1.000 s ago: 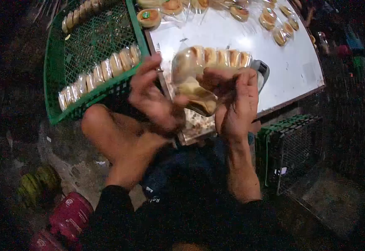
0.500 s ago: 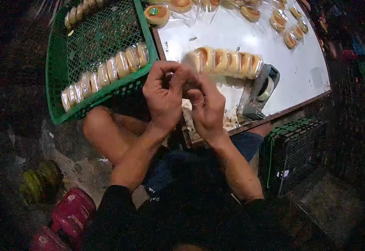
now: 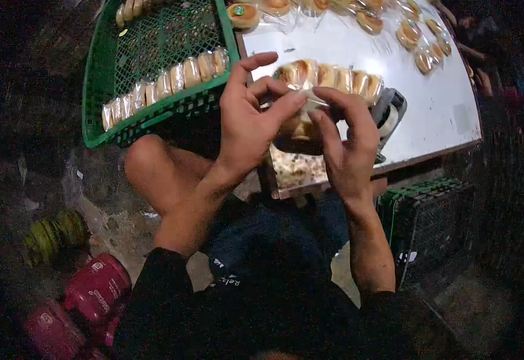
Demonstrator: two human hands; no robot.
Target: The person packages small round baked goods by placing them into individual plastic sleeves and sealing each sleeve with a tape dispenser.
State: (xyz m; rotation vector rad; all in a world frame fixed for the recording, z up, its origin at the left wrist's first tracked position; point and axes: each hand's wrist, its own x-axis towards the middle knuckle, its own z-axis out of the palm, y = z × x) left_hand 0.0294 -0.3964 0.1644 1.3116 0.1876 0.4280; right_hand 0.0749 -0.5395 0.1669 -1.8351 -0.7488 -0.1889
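Observation:
My left hand has thumb and a finger pinched on clear plastic wrap, its index finger raised. On the other side, my right hand pinches the same wrap between thumb and fingers. Below the pinched plastic, between my hands, is a bun, partly hidden by my fingers. Just beyond stands a row of wrapped buns on the white table. A grey tape dispenser sits at the row's right end, partly behind my right hand.
A green crate with rows of wrapped buns stands at the left. More bagged buns lie along the table's far side. Dark crates are at the lower right, pink cylinders at the lower left. A person's arm shows at right.
My hands have moved apart, and plastic wrap with a bun now shows between them. My left index finger has lifted. The crate and table sit slightly further right and higher in view.

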